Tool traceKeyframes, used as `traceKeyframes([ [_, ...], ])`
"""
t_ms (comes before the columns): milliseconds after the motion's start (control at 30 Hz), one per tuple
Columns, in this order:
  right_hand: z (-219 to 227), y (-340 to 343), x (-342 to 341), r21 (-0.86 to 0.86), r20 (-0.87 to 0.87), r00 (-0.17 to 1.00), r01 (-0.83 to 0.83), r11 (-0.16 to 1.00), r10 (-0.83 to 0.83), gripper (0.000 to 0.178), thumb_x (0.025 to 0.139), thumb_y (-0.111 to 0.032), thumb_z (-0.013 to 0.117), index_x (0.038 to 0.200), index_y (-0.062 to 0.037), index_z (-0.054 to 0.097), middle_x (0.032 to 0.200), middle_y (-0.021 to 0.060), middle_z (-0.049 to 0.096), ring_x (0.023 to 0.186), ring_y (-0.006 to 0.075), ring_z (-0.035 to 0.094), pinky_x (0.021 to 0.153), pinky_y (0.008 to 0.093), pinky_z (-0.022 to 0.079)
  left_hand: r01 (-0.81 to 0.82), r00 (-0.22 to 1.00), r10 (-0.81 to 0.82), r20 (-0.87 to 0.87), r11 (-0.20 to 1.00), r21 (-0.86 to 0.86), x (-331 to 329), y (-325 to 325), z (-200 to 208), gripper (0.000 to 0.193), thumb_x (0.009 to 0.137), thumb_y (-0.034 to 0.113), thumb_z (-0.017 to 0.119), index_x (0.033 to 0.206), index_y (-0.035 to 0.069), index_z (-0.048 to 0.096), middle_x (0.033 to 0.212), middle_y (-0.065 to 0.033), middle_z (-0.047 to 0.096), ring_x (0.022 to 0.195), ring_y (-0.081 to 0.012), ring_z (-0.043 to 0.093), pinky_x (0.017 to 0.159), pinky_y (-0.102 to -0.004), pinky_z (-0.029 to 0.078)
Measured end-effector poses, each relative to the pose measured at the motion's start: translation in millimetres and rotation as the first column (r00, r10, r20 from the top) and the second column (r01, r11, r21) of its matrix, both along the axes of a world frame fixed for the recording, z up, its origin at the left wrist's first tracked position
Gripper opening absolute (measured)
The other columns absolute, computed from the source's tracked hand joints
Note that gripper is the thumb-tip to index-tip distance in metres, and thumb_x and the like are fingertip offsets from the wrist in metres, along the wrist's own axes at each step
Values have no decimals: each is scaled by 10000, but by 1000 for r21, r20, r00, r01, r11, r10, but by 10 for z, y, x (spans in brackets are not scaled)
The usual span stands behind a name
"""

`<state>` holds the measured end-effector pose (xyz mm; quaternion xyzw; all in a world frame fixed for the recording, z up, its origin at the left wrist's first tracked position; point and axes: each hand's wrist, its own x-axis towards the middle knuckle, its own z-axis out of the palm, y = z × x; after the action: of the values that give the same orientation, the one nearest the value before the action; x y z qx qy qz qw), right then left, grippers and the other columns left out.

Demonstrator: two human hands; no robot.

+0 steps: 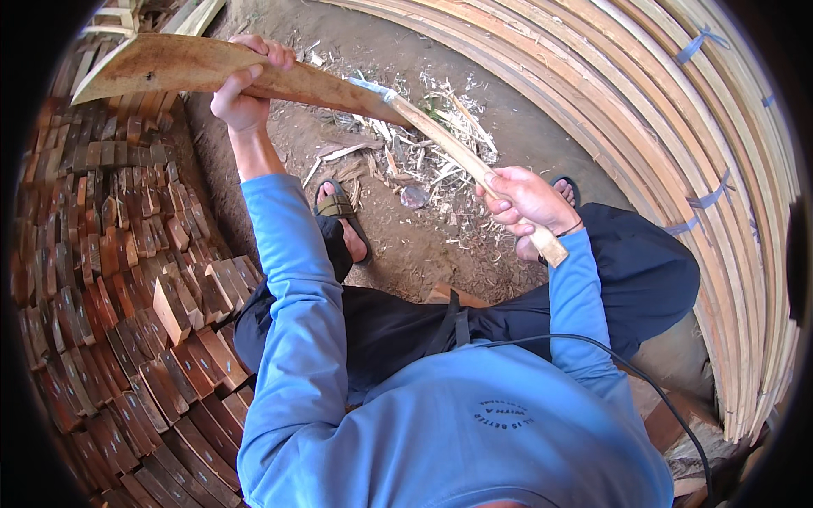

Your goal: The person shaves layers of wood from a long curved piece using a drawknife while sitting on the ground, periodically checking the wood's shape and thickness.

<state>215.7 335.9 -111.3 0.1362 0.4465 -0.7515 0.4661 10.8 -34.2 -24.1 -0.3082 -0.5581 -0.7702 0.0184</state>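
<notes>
My left hand [243, 93] grips a long, curved, pale piece of wood [178, 68] near its middle and holds it up off the ground. The broad end of the wood points to the far left, and its narrower end slopes down to the right. In my right hand [529, 203] is the wooden handle of a bladed hand tool [449, 146], with my fingers wrapped near its butt end. The tool's short visible stretch of metal meets the narrower end of the wood. How much of the blade lies behind the wood, I cannot tell.
Stacked short wood blocks [127, 322] fill the left side. Long wooden strips [677, 127], bound with blue ties, curve along the right. Wood shavings [449, 127] litter the dirt floor between my sandalled feet [347, 216]. A black cable [627, 360] runs down beside my right arm.
</notes>
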Motion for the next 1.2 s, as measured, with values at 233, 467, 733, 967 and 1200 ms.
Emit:
traceKeyframes([
  [233, -180, -824, 665, 272, -162, 987, 52, 961, -8, 168, 1108, -223, 374, 1140, -73, 442, 716, -26, 432, 465, 47, 376, 338, 209, 351, -493, 870, 489, 71, 852, 175, 8, 164, 15, 220, 749, 41, 583, 947, -52, 567, 788, -192, 577, 748, -298, 586, 722, -462, 526],
  [467, -337, -1171, 1073, 402, -301, 953, 152, 903, -27, 129, 1097, -210, 400, 1085, -102, 468, 686, -20, 450, 453, 66, 429, 352, 255, 383, -525, 850, 517, 99, 820, 228, 76, 39, -63, 208, 756, 25, 601, 941, -56, 554, 800, -205, 591, 712, -304, 598, 679, -468, 539],
  [733, -230, -997, 1007, 404, -251, 966, 52, 913, 56, 231, 1070, -234, 428, 1016, -30, 519, 644, 81, 545, 422, 211, 534, 417, 378, 465, -676, 729, 671, 135, 675, 295, -72, -59, -128, 162, 757, 26, 607, 852, -102, 582, 753, -221, 617, 643, -285, 635, 603, -419, 566],
  [967, -212, -970, 1156, 498, -348, 929, 73, 864, 123, 240, 1064, -248, 465, 1034, -19, 535, 629, 101, 550, 431, 228, 574, 451, 400, 483, -912, 394, 919, 24, 388, 136, -147, -110, -75, 148, 803, -46, 585, 786, -188, 621, 678, -237, 652, 552, -295, 671, 527, -371, 596],
  [1200, -336, -953, 1080, 368, -253, 967, 116, 923, -21, 232, 1077, -268, 442, 1005, -62, 521, 607, 28, 518, 412, 144, 526, 362, 318, 426, -920, 370, 927, -66, 375, 113, -337, 220, -25, 134, 821, -76, 567, 814, -202, 611, 668, -235, 668, 505, -258, 665, 467, -348, 565],
])
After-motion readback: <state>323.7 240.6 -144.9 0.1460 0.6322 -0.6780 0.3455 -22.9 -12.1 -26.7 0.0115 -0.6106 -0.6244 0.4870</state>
